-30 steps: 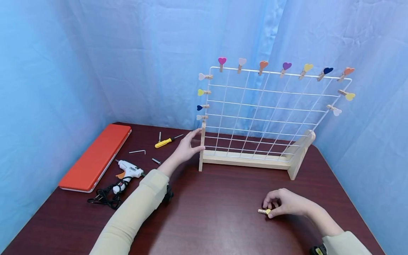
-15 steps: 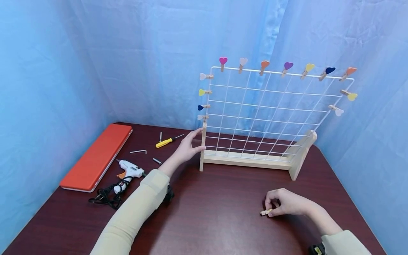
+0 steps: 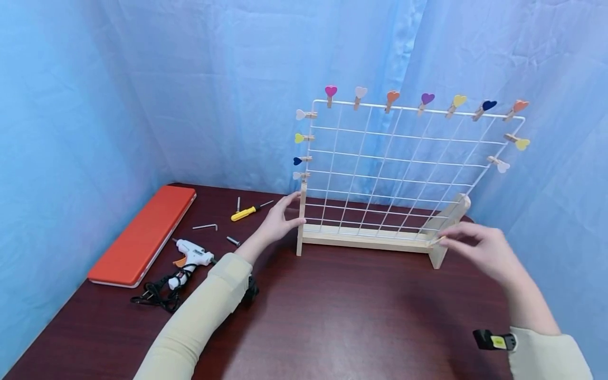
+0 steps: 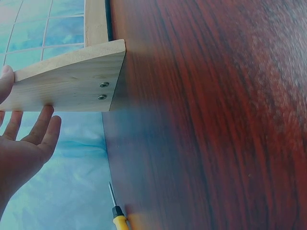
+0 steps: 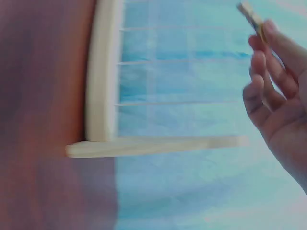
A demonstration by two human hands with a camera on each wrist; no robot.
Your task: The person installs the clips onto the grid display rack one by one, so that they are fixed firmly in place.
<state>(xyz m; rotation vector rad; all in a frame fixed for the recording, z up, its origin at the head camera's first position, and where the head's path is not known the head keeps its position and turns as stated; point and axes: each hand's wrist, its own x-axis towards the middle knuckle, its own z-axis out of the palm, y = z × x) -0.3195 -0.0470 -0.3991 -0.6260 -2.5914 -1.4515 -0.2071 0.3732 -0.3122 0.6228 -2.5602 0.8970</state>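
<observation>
A white wire grid (image 3: 387, 157) stands upright in a wooden stand, with heart-topped clothespins (image 3: 428, 98) clipped along its top and both sides. My left hand (image 3: 277, 219) holds the stand's left side panel (image 4: 72, 79), thumb on one face and fingers on the other. Two screw heads (image 4: 102, 91) show on that panel in the left wrist view. Between thumb and index finger, my right hand (image 3: 489, 250) pinches a small wooden clothespin (image 5: 251, 15). In the head view this hand is raised in front of the stand's right side panel (image 3: 439, 257), overlapping it.
On the left of the dark red table (image 3: 342, 316) lie an orange-red flat case (image 3: 144, 235), a white glue gun (image 3: 192, 256) with black cord, a yellow screwdriver (image 3: 244, 213), a hex key (image 3: 205, 227) and a bolt (image 3: 233, 240). Blue curtains (image 3: 228, 95) enclose the table.
My right hand has lifted from low over the table's front right, moving up and away toward the stand's right panel with the clothespin. The left hand keeps its hold on the left panel.
</observation>
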